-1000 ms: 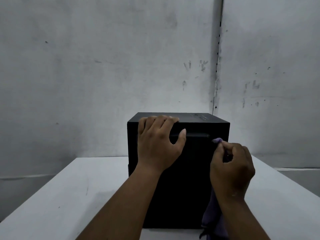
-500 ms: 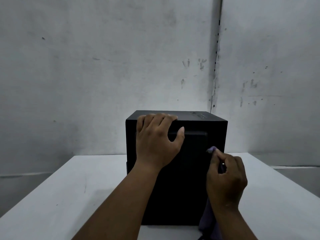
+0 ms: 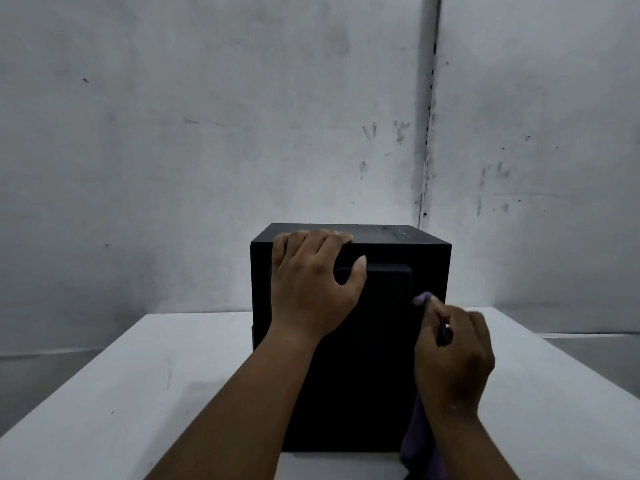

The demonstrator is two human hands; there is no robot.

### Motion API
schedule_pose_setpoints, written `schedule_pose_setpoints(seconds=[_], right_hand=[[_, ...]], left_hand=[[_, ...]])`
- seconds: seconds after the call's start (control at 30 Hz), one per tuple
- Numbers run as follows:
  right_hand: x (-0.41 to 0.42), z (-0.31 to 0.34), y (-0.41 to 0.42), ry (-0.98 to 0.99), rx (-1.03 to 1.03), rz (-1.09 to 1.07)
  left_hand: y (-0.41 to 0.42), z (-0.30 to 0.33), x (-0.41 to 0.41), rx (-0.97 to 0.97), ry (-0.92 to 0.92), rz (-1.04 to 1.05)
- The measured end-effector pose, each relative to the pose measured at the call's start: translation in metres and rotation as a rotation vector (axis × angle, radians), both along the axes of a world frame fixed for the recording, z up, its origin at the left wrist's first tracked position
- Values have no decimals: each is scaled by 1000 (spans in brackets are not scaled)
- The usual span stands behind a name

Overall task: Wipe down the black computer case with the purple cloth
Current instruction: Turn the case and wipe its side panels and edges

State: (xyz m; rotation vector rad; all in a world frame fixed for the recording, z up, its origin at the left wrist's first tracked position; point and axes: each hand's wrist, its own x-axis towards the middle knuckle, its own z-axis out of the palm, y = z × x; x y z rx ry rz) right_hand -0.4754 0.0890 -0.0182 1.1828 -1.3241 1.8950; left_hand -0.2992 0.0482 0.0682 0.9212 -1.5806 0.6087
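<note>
On the left, a white table (image 3: 104, 393) runs back to a stained grey wall (image 3: 173, 133), and the black computer case (image 3: 381, 375) stands upright on it, near the middle of the view, its near face toward the camera. The left hand (image 3: 311, 289) rests on the case's near top edge, 4 fingers hooked over onto the top panel and the thumb spread down against the front face; it grips nothing else and looks to be bracing the box. To the right, the right hand (image 3: 453, 355) is curled round the purple cloth (image 3: 422, 441), pinching a small bunched tip of it that touches the front face just beside the right edge of a raised rectangular panel; the rest of the cloth hangs loose below the wrist, down toward the table's near edge. The case looks rigid and fairly heavy, with smooth flat panels that a palm could slide on, so a steadying hold over the top edge, as here, seems the sound place to take it, since a corner offers more purchase than a flat face. The cloth is soft and limp; bunched tight it reaches seams, while a flatter fold would likely cover broad panels faster.
</note>
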Motion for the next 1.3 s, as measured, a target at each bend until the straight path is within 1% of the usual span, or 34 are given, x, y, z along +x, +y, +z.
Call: schedule_pose_setpoints(seconds=[0.07,0.13,0.2,0.37,0.47,0.57,0.7,0.77,0.83,0.97,1.07,1.17,1.3], right_hand=[[1,-19,4,-11,57,17],[1,-24,6,-20,108,29],[-2,-12,5,-15,106,15],[-13,45,-4,-60,-1,-35],[-14,53,-6,-42,0,-42],[-8,27,-1,-17,15,-64],[-3,-23,9,29,135,-24],[-3,-27,11,33,162,-7],[-4,-10,11,33,135,-21],[-7,46,3,12,65,-36],[-7,60,-1,-11,77,-18],[-5,33,1,1,105,-27],[-1,-30,11,0,219,-5]], left_hand=[[0,0,0,9,-2,5],[0,0,0,17,-7,9],[0,1,0,20,-10,10],[2,1,0,33,-13,3],[1,1,0,24,-14,4],[0,0,0,6,-7,10],[-1,0,0,1,-3,21],[0,0,0,3,-3,17],[0,0,0,7,-10,12],[1,1,0,17,-9,11],[1,1,-1,12,-9,11],[1,1,-1,4,-8,13],[1,1,0,4,-12,19]])
